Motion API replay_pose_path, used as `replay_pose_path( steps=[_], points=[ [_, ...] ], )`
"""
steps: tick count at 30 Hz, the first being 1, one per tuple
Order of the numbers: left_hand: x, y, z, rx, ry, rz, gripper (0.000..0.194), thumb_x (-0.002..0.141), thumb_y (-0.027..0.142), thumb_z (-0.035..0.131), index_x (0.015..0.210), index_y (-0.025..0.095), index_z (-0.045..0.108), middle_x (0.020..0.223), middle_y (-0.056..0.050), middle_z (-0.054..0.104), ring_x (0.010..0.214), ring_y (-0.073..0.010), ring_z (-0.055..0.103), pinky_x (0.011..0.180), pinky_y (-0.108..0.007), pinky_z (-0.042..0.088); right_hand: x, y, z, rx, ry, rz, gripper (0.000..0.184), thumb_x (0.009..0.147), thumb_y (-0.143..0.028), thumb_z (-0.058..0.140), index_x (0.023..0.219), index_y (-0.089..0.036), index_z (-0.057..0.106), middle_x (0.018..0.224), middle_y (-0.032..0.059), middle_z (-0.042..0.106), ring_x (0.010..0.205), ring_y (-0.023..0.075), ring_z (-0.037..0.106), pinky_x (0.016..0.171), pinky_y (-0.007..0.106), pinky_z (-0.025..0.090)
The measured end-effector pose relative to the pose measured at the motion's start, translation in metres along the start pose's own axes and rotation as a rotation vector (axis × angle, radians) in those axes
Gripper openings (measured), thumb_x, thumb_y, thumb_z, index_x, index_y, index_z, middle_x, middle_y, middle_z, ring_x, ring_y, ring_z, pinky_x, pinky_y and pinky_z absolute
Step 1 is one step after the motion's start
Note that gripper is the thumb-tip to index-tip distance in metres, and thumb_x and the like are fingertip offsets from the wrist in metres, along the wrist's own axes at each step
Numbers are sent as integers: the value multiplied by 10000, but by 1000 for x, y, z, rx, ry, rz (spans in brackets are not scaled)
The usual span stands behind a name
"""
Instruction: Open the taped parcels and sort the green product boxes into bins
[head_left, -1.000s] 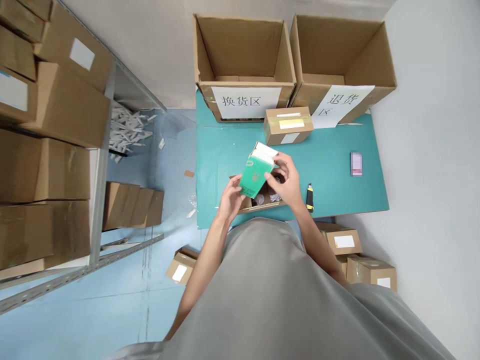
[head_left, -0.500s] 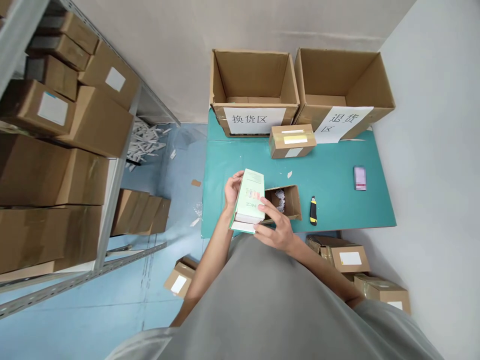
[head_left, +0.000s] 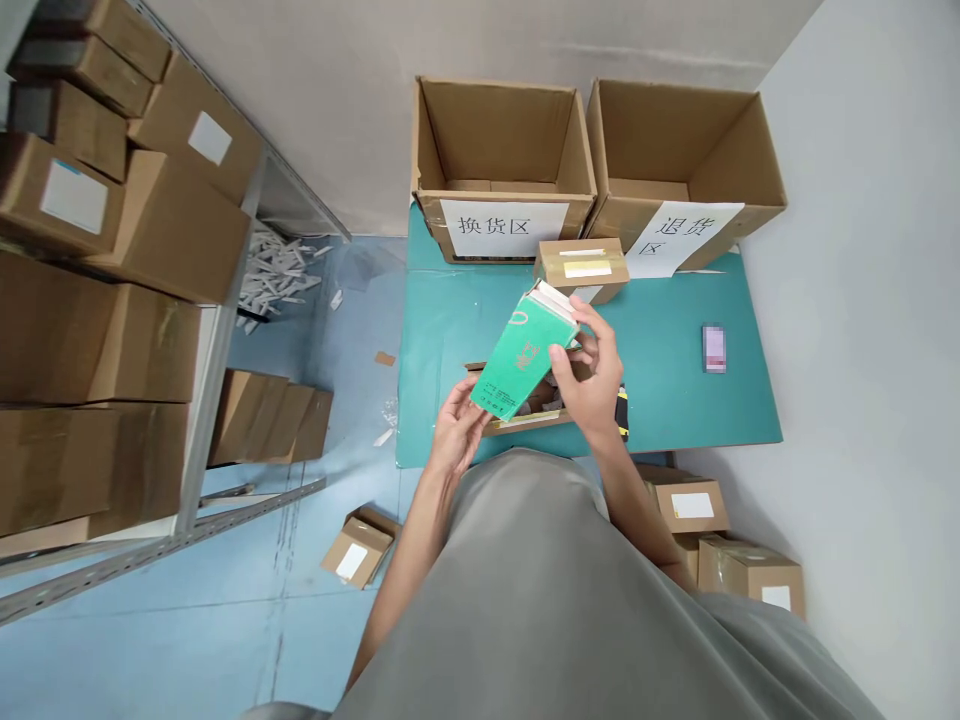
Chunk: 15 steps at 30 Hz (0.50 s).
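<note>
Between both hands I hold a green product box [head_left: 525, 350], tilted, with a darker green printed face toward me and a white end at its upper right. My left hand [head_left: 456, 430] grips its lower left end. My right hand [head_left: 592, 375] holds the upper right end, thumb on the green face and fingers behind. Below it, partly hidden, an opened brown carton [head_left: 525, 420] with crumpled paper inside stands at the table's front edge. A black and yellow box cutter [head_left: 622, 412] lies beside my right wrist, mostly covered by it.
Two large open cartons with paper signs, left [head_left: 504, 228] and right [head_left: 686, 235], stand at the back of the green table [head_left: 675, 380]. A closed parcel [head_left: 581, 265] sits before them; a phone-like object [head_left: 714, 348] lies right. Shelved cartons [head_left: 165, 225] stand left, more parcels [head_left: 686, 500] below.
The product box has turned over, from its pale green side to its darker green face. My right hand moved up to its far end; my left moved down to the near end.
</note>
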<state>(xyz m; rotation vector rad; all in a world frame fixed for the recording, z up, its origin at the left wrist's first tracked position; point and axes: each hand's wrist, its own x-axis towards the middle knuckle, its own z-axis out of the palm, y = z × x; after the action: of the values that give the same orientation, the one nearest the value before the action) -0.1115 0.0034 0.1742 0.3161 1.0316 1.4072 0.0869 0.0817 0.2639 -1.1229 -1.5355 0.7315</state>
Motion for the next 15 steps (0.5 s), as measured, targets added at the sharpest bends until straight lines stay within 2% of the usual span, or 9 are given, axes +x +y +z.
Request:
replay_pose_path(
  steps=[4,7,9,12,15],
  points=[
    [-8,14,5,155,2,155,605,621,536,1114,1009,225,770,1000,-25,756,911,-168,702,872,-285,584,19,25,-7,127,20,216,602,1026,-694,722,1463,-290,627,1511,132,714,1176,279,807,791,324,707],
    [-6,40,24,264,-42,305,528,635,508,1119,908,220,771,847,10,669,819,-143,621,805,-257,534,30,49,-6,238,15,374,586,985,-747,748,1335,-279,700,1321,83,774,1037,238,815,715,280,672],
    [-1,62,42,311,-86,375,512,678,524,1099,936,227,771,802,24,619,762,-139,574,747,-261,499,31,62,2,310,-31,494,566,971,-776,745,1227,-271,723,1108,44,784,937,215,812,648,254,638],
    [15,95,73,352,-104,528,538,739,563,1065,1030,235,753,799,42,563,735,-133,525,716,-270,449,13,67,24,413,-174,715,551,975,-790,737,1076,-249,708,803,-10,708,695,175,770,520,223,555],
    [32,117,99,435,-179,699,518,798,548,1038,1055,220,729,807,44,551,748,-125,502,723,-281,429,-21,59,53,539,-341,922,569,994,-789,709,969,-221,685,691,-13,681,535,152,698,465,225,506]
  ],
)
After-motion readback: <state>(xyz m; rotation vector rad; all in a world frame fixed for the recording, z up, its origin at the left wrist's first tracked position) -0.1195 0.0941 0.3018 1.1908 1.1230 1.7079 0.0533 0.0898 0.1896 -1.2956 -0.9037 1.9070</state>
